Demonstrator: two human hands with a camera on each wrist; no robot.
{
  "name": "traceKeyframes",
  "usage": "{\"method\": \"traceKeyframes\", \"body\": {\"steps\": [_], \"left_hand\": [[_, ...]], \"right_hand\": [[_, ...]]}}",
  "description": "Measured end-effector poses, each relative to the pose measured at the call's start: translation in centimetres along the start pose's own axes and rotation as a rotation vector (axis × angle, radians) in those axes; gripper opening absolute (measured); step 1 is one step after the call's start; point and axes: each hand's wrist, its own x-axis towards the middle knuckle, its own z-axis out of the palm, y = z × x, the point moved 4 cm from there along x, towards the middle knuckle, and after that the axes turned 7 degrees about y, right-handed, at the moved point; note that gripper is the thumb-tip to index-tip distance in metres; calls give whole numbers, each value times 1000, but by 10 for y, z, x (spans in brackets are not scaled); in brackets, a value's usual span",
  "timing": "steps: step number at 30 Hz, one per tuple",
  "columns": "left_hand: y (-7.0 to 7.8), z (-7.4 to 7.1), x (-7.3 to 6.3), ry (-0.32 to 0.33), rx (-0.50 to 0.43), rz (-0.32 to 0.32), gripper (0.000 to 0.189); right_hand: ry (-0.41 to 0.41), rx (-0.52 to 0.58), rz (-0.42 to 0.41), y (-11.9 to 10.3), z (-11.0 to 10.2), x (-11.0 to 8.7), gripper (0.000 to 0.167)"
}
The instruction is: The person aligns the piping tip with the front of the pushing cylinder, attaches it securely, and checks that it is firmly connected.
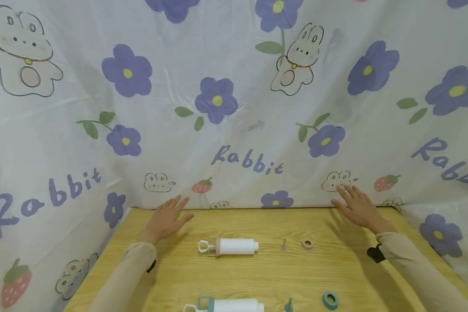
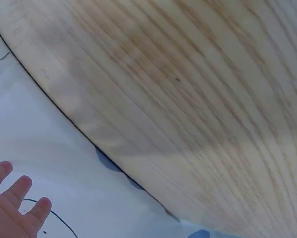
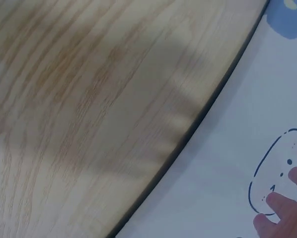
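My left hand [image 1: 167, 220] reaches forward over the far left of the wooden table [image 1: 242, 221], fingers straight and spread, holding nothing. At the far right, my right hand [image 1: 359, 209] is likewise extended, its fingers overlapping the back cloth in the head view. Between them lies a white plunger-like cylinder [image 1: 237, 246] with a beige collar and a white loop handle. To its right are a small beige stemmed piece [image 1: 284, 245] and a beige ring [image 1: 307, 244]. Only fingertips [image 2: 38, 214] of the left hand and fingertips [image 3: 280, 203] of the right show in the wrist views.
Nearer the front lie a second white cylinder [image 1: 238, 305] with a teal collar, a teal stemmed piece [image 1: 289, 305] and a teal ring [image 1: 330, 300]. The lower frame edge cuts off the cylinder. A printed cloth [image 1: 245, 130] hangs behind and beside the table.
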Motion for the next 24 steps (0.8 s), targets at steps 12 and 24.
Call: {"method": "traceKeyframes", "body": {"steps": [12, 24], "left_hand": [[14, 3, 8, 15, 37, 43, 70], [23, 4, 10, -57, 16, 43, 63]], "right_hand": [[-5, -3, -36, -11, 2, 1, 73], [-2, -10, -95, -26, 8, -1, 65]]}}
